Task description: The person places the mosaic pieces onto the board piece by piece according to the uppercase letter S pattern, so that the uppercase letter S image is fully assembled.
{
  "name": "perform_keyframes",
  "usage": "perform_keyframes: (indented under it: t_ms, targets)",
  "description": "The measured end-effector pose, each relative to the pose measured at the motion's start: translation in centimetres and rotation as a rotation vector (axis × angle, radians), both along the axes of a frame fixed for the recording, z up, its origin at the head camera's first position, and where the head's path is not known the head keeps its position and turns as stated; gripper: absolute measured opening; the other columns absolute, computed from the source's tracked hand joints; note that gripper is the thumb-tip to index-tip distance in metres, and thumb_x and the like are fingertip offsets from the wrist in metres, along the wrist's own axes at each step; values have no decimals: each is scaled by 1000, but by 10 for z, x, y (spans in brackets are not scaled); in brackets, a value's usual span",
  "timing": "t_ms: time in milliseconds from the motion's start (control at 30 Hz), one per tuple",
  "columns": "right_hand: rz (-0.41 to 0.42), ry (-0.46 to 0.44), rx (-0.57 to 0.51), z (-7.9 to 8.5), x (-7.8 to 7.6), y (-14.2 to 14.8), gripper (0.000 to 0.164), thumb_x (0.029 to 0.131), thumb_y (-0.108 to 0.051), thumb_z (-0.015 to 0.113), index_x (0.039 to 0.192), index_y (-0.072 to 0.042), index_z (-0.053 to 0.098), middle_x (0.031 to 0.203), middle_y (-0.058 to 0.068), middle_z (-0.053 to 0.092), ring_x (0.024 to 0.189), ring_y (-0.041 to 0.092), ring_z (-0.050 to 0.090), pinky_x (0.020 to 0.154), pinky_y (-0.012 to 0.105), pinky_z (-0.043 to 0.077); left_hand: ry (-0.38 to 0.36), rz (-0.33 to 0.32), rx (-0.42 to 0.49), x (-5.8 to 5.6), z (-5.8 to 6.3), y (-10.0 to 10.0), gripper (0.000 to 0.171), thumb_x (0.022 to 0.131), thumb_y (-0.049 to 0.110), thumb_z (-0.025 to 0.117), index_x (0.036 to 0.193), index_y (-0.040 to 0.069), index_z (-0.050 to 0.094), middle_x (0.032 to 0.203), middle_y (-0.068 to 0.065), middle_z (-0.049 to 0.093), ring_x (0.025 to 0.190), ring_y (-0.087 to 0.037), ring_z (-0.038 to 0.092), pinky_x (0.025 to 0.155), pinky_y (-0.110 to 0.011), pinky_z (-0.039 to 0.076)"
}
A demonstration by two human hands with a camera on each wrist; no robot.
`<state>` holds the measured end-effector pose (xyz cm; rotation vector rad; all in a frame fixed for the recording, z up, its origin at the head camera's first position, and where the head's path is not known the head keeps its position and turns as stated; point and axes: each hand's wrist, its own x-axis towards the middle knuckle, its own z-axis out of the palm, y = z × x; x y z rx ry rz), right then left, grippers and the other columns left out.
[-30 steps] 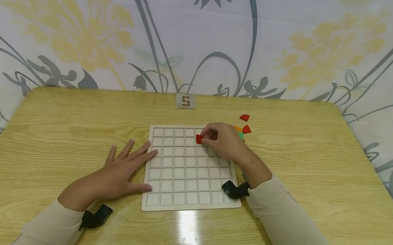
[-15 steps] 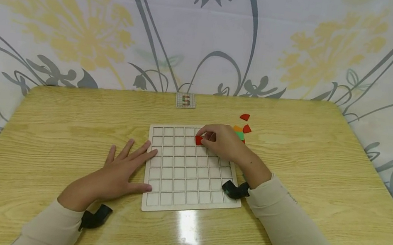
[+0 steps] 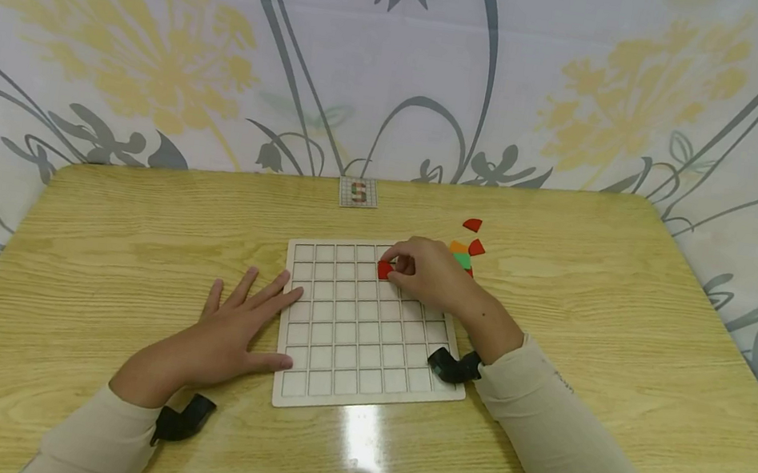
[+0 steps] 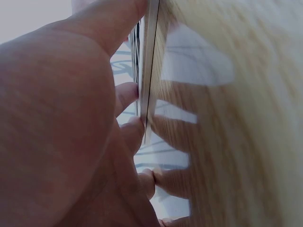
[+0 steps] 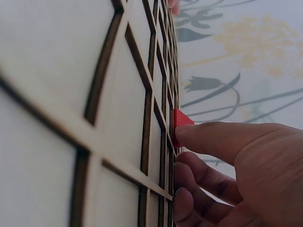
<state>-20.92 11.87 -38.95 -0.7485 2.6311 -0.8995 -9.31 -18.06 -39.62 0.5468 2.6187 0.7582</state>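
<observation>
A pale wooden board (image 3: 366,410) with a grid of square recesses lies on the table. Near its far edge my right hand (image 3: 430,274) pinches a small red tile (image 3: 385,270) between thumb and fingers, right at a cell of the grid. In the right wrist view the thumb presses on the red tile (image 5: 182,122), and the other fingers curl close to the board's surface. My left hand (image 3: 219,335) rests with fingers spread, its thumb and index fingertip on the board's left edge. From the left wrist, the fingers (image 4: 127,97) reach to the board's side.
Beyond the right hand lie a green tile (image 3: 463,260), an orange tile (image 3: 459,247) and loose red quarter-round tiles (image 3: 472,224), partly hidden by the hand. A small card (image 3: 358,193) with a coloured grid figure lies at the table's back edge, before a flowered cloth (image 3: 419,56).
The red tile in my right hand has shifted slightly within the far rows of the grid, and its angle has changed a little. My left hand has stayed put.
</observation>
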Motion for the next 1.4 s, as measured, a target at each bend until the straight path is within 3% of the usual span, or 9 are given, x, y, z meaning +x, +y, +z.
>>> perform_keyframes:
  t_ms: [300, 500, 967, 1400]
  targets:
    - [35, 26, 63, 0, 0, -1, 30, 95, -9, 67, 124, -3, 71, 94, 7, 64, 82, 18, 58, 73, 27, 50, 1, -5, -2, 0, 0, 0, 89, 90, 55, 68, 161, 26, 22, 170, -5, 6, 154, -41, -12, 114, -70, -16]
    - [41, 42, 69, 0, 2, -2, 30, 96, -9, 65, 124, -2, 71, 92, 8, 63, 75, 18, 52, 64, 24, 43, 5, -9, -4, 1, 0, 0, 89, 90, 55, 67, 161, 25, 22, 170, -5, 6, 154, -42, -12, 113, -71, -16]
    - [68, 71, 98, 1, 3, -1, 31, 97, -10, 65, 127, -3, 69, 89, 8, 61, 71, 17, 47, 60, 23, 37, 4, -9, -14, 0, -1, 0, 89, 90, 56, 66, 161, 26, 21, 170, -5, 5, 154, -41, -13, 114, -70, -16]
    - [49, 39, 115, 5, 5, -1, 34, 97, -10, 65, 130, -3, 67, 94, 9, 61, 73, 18, 50, 63, 24, 41, 2, -12, -14, 0, 1, 1, 88, 91, 54, 66, 162, 27, 20, 170, -4, 4, 154, -41, -13, 114, -70, -17]
